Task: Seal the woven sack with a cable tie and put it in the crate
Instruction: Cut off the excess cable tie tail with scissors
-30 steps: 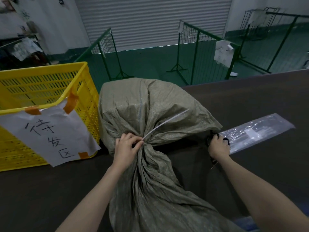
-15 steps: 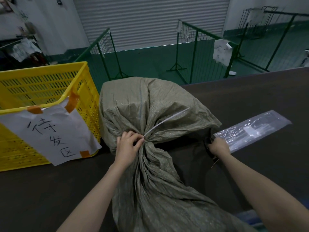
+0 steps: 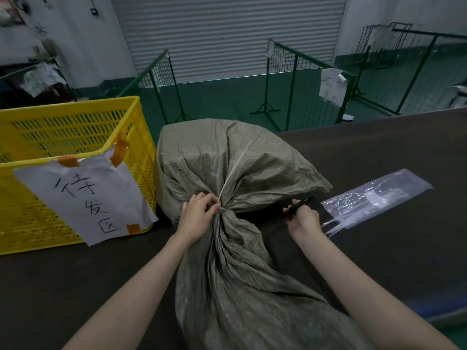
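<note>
A grey-green woven sack [image 3: 242, 170] lies on the dark table [image 3: 379, 248], its neck gathered at the middle. A white cable tie [image 3: 233, 170] is cinched around the neck, and its long tail points up and away over the sack. My left hand [image 3: 199, 214] grips the gathered neck right at the tie. My right hand [image 3: 304, 218] holds black scissors [image 3: 299, 205] just right of the sack, blades pointing up and right, apart from the tie. The yellow slatted crate [image 3: 75, 127] stands on the table to the left, touching the sack.
A white paper sign [image 3: 83, 193] with handwritten characters is taped to the crate's front. A clear plastic bag of cable ties [image 3: 376, 198] lies right of my right hand. Green wire barriers [image 3: 293, 82] stand on the floor beyond the table's far edge.
My right hand has picked the scissors up off the table and lifted them. The tie's tail has swung from pointing right to pointing nearly straight away. My left hand stays on the neck.
</note>
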`<state>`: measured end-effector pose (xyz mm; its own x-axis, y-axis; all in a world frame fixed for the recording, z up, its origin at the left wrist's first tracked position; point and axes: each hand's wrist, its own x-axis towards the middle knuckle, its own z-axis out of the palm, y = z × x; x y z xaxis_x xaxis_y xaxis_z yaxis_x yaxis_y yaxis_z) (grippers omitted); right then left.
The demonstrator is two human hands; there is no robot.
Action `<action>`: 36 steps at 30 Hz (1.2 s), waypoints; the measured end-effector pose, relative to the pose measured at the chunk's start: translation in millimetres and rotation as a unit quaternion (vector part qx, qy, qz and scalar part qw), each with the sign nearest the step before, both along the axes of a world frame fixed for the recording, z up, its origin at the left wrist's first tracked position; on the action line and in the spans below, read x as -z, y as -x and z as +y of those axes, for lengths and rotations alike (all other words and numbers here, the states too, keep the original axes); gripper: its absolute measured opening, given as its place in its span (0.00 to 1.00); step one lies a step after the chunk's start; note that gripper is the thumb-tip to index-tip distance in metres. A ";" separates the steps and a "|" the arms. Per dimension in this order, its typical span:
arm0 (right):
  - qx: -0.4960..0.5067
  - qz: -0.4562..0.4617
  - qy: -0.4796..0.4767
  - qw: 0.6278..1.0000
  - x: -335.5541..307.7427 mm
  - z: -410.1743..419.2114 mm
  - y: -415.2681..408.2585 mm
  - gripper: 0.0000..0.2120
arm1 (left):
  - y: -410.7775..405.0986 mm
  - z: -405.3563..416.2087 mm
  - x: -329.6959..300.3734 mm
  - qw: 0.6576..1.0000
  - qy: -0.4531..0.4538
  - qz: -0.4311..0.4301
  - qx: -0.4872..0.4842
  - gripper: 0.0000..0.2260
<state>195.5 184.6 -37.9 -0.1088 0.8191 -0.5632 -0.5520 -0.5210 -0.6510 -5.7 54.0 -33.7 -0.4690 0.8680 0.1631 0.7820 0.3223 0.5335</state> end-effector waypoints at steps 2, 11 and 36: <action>-0.020 0.005 -0.034 0.999 -13.8 -12.0 6.5 0.11 | -0.6 -0.9 -3.6 1.000 -0.010 -0.015 0.002 0.07; -0.235 -0.337 -0.347 0.843 -19.8 -37.9 6.1 0.06 | 2.7 -10.5 -32.2 0.979 -0.129 -0.154 -0.032 0.07; -0.474 -0.582 -0.599 0.280 -34.6 12.4 14.4 0.24 | 36.7 -29.5 -81.9 0.977 -0.133 -0.164 0.023 0.06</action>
